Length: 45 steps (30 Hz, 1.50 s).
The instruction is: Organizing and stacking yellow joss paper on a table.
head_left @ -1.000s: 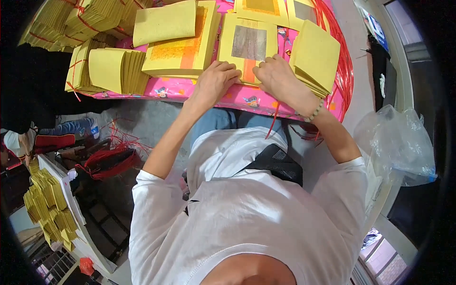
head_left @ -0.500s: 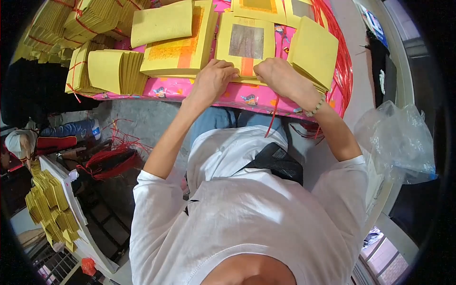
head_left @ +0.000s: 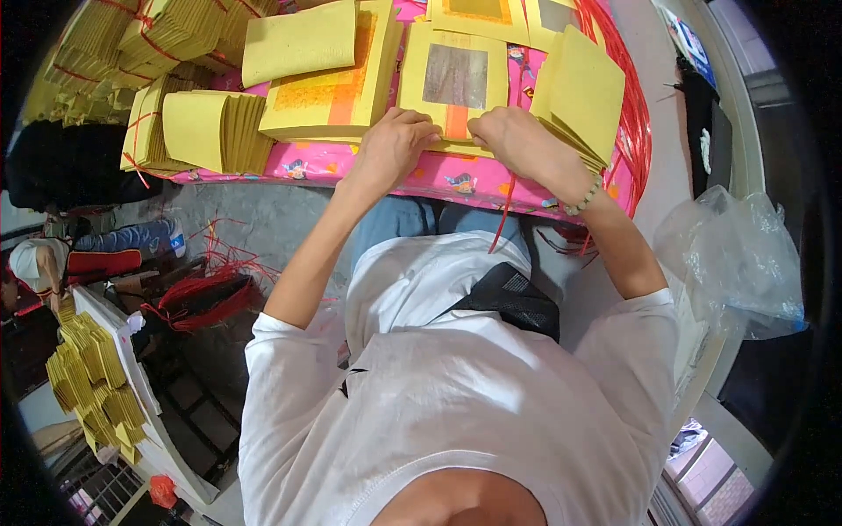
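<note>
A yellow paper sheet (head_left: 414,98) with a dull silver square and an orange stripe lies in front of me on the pink table cover. At its near edge, on the left, my left hand (head_left: 396,147) is closed with the fingertips pinching the paper. My right hand (head_left: 519,145), a beaded bracelet at its wrist, is curled over the same edge on the right, fingers closed on the paper. Both thumbs are mostly hidden. Left of the sheet stands a thick stack of yellow paper (head_left: 375,83) with an orange top; a fanned yellow stack (head_left: 583,92) sits right of it.
Tied yellow paper bundles (head_left: 171,39) crowd the table's far left. Red plastic strands (head_left: 633,131) hang along the right edge of the pink-covered table (head_left: 298,164). A clear plastic bag (head_left: 737,263) lies at right. Another person (head_left: 39,263) works at a white table on the left.
</note>
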{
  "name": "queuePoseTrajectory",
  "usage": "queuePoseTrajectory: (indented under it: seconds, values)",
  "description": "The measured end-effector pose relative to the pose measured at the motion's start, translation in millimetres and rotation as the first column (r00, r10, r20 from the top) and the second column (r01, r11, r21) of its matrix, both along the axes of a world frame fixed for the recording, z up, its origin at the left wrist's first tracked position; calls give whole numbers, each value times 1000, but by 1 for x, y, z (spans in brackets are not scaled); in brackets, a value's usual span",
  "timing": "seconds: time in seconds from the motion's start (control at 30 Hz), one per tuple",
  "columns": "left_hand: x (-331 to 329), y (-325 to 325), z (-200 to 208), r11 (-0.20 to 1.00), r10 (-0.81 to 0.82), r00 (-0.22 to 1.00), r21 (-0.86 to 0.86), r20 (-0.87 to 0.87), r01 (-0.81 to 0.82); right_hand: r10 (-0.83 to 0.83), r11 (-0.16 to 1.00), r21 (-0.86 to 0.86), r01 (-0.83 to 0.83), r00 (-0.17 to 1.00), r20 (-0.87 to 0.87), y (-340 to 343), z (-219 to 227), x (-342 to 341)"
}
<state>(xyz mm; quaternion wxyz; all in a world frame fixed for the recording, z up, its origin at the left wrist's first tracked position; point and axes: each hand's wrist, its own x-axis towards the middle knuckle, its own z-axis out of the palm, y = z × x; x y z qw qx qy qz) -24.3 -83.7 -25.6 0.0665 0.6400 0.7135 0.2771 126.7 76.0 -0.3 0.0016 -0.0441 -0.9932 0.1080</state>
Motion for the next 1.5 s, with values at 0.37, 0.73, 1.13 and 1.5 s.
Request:
queuePoseTrajectory:
  seconds: [0.37,0.73,1.13,1.5]
  values:
    - [1,-1,3,1000,10,1000,-18,9,-10,3,1000,-22,-3,1000,-14,-1,1,3]
    - [-1,0,-5,997,18,999,70,-28,-16,9,999,-44,-11,999,-50,-2,3,3]
    - [13,12,-5,998,60,951,-9,-303,-66,-46,981,182,71,990,-136,-22,19,11]
    - [9,5,55,951,201,972,263,-120,-164,-400,912,-366,183,587,-704,-63,52,25]
